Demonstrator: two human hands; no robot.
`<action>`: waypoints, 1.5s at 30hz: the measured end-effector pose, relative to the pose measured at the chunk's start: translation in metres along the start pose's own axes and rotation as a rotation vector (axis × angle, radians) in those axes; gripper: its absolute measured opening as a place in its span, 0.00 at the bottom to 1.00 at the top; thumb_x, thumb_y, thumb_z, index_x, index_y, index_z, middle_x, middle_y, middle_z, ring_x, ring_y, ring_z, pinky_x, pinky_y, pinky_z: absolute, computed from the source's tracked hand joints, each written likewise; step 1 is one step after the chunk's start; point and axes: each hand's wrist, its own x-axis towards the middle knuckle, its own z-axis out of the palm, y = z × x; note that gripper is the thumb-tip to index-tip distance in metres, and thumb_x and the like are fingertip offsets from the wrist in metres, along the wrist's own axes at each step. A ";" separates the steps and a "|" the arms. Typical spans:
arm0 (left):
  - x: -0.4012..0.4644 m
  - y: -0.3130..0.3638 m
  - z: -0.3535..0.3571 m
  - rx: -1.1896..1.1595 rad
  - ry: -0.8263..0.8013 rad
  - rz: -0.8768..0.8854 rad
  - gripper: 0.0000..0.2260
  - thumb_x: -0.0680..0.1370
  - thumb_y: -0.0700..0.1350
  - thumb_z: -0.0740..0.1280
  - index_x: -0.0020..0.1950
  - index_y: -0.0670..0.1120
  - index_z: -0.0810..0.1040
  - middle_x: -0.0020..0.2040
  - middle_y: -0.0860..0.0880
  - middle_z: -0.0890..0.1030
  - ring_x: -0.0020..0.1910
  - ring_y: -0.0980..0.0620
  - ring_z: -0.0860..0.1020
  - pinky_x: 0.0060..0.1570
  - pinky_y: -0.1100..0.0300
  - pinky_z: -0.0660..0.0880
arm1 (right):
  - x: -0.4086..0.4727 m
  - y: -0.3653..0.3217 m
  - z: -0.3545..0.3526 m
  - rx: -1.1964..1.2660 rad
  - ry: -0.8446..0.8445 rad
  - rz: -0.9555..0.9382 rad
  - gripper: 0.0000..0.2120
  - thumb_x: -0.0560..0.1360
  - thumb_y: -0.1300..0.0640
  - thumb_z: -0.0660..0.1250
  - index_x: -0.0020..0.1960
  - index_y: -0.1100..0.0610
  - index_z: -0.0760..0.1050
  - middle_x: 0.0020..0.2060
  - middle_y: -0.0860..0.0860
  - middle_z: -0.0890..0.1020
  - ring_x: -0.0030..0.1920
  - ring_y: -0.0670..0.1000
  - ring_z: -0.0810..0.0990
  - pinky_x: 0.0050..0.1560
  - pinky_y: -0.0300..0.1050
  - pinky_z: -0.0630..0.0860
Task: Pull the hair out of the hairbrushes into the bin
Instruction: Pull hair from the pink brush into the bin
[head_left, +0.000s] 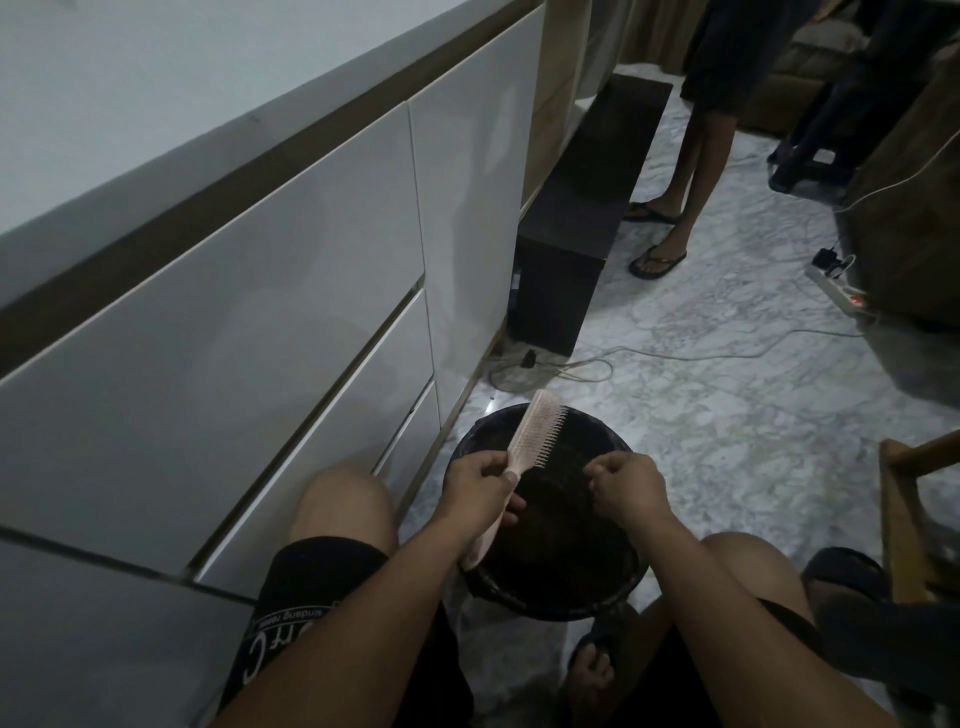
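Observation:
A pink hairbrush (535, 431) is held over the round black bin (618, 597), its bristles facing right. My left hand (480, 486) grips the brush by its handle. To the right of the brush, my right hand (626, 486) hovers over the bin with its fingertips pinched together; whether hair is between them is too dark to tell. The bin's inside is dark, and its contents cannot be made out.
White cabinet drawers (291, 332) run along the left. A dark low bench (576, 228) stands beyond the bin, with cables (582, 364) and a power strip (841, 296) on the marble floor. Another person's legs (675, 208) stand behind. A wooden chair (904, 519) is at right.

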 end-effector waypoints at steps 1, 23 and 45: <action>0.000 0.000 0.000 -0.002 -0.004 -0.005 0.17 0.81 0.36 0.63 0.70 0.41 0.74 0.59 0.40 0.81 0.39 0.51 0.82 0.36 0.59 0.81 | 0.000 -0.002 0.000 -0.052 0.058 -0.008 0.10 0.77 0.61 0.63 0.43 0.55 0.82 0.43 0.55 0.83 0.47 0.56 0.81 0.51 0.51 0.80; 0.002 -0.001 0.000 -0.093 -0.080 -0.091 0.16 0.79 0.36 0.66 0.67 0.39 0.76 0.56 0.39 0.82 0.38 0.47 0.84 0.36 0.54 0.79 | -0.010 -0.037 0.008 0.400 -0.078 -0.121 0.11 0.76 0.57 0.68 0.58 0.56 0.77 0.48 0.52 0.82 0.47 0.53 0.84 0.52 0.55 0.81; 0.010 0.017 -0.002 -0.358 -0.071 -0.137 0.11 0.77 0.33 0.67 0.58 0.41 0.81 0.46 0.45 0.84 0.42 0.50 0.80 0.42 0.57 0.76 | -0.039 -0.037 0.008 0.264 -0.137 -0.122 0.13 0.77 0.61 0.67 0.61 0.59 0.77 0.49 0.52 0.82 0.47 0.50 0.83 0.50 0.49 0.81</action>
